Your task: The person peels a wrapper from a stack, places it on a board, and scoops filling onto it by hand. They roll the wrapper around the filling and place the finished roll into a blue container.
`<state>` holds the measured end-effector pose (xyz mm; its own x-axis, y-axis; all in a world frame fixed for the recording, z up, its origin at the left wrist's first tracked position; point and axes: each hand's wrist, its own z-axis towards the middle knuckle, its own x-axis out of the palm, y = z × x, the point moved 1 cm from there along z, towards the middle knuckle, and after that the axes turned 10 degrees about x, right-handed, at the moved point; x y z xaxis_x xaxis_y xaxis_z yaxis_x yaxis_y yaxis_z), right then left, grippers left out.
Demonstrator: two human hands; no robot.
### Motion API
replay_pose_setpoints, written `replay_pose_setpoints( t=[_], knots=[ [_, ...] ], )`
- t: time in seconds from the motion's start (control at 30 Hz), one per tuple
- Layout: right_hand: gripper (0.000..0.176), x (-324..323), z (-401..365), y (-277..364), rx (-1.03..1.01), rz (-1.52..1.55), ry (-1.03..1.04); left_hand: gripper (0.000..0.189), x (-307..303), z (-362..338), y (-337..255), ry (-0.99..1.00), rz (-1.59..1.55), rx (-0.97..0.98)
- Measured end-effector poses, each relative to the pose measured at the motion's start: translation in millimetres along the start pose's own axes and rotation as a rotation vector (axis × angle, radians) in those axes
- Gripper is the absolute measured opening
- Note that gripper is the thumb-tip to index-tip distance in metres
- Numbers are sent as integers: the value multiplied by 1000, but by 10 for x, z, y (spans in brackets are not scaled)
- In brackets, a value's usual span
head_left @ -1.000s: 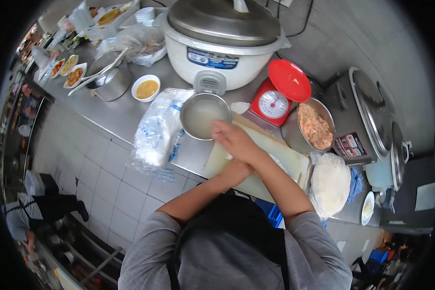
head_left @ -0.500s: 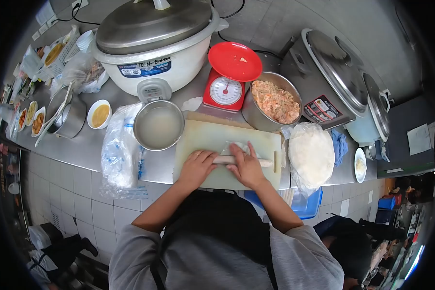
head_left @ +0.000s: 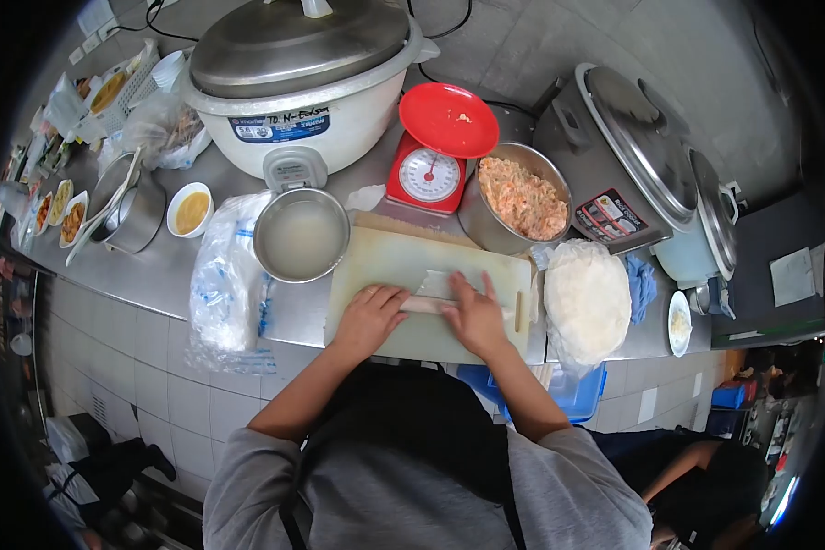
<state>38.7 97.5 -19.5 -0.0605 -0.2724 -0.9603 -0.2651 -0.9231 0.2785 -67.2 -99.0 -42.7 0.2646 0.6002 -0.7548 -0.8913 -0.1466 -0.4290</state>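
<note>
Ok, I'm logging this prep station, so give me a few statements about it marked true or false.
The left hand and right hand both rest on the roll on the cutting board. True.
The metal bowl of filling stands right of the red scale. True.
The scale's pan is heaped with filling. False: almost bare, one small scrap.
The big white cooker is open. False: the rice cooker has its lid on.

cutting board [head_left: 403,261] boxed in: liquid bowl [head_left: 301,240] just beside its left rear corner, scale [head_left: 429,174] and filling bowl [head_left: 521,197] close behind, wrapper bag [head_left: 587,298] tight on the right. Free: bare board strip at rear, bare bench [head_left: 156,275] left of plastic bag [head_left: 227,284].
</note>
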Motion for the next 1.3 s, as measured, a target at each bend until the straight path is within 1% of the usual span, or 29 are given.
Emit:
replay_pose_setpoints(
  t=[0.07, 0.1, 0.2, 0.3, 0.4, 0.47, 0.6, 0.7, 0.8, 0.83, 0.87, 0.93, 0.97, 1.03, 1.07, 1.1, 1.13, 1.17, 1.2, 1.27, 1.3],
  knots=[
    [59, -90, -213, -240, 110, -8, -34, 41, 0, -8, 5, -6, 10, -2],
    [59, -155, -280, -281, 103, 12, -60, 41, 7, -13, 0, -7, 13, -2],
    [57, -58, -217, -168, 95, 15, -87, 40, 17, -10, 17, 18, -5, -1],
    [55, 136, 8, 45, -87, 29, -167, 39, 11, -14, 20, 6, -1, 3],
    [52, 70, -55, 9, 33, 80, -83, 39, 31, -27, 29, 9, 19, 4],
    [49, -23, -280, -235, 91, 36, -106, 39, 13, -33, 13, 6, 19, -4],
    [43, -133, -342, -268, 200, 50, -109, 39, -3, -34, -4, 0, 10, -1],
    [39, 36, -173, -51, 7, 143, -229, 39, -2, -18, 3, 19, -8, -15],
    [40, 37, -255, -207, 36, 52, -260, 39, 67, -66, 43, 16, 41, 11],
    [40, -13, -271, -282, 85, -55, -242, 39, 48, -65, 40, 18, 34, 11],
    [40, -24, -240, -314, 116, -12, -197, 38, 33, -54, 25, 21, 28, 9],
    [41, -224, -50, -164, 179, 75, -111, 38, 8, -52, 15, 29, 12, 9],
    [44, -241, 128, 41, 109, 165, -158, 38, 13, -49, 19, 33, 0, 11],
    [51, -225, 495, 529, -194, 273, -214, 37, 74, -87, 56, 36, -6, 7],
    [49, -202, 647, 790, -319, 248, -157, 38, 152, -139, 103, 39, 2, 2],
    [48, -206, 764, 1053, -399, 259, -74, 38, 185, -166, 129, 42, 8, -3],
    [46, -210, 881, 1314, -475, 273, 15, 38, 142, -128, 102, 20, -82, -66],
    [46, -210, 959, 1521, -506, 323, 134, 38, 78, -63, 43, -1, -176, -129],
    [46, -136, 1032, 1638, -498, 268, 224, 37, 41, -34, 15, -24, -270, -192],
    [45, 11, 1150, 1761, -482, 152, 403, 36, 34, -51, 30, 0, -281, -153],
    [46, 31, 1185, 1757, -475, 205, 395, 36, 39, -59, 41, 10, -286, -134]
  ],
)
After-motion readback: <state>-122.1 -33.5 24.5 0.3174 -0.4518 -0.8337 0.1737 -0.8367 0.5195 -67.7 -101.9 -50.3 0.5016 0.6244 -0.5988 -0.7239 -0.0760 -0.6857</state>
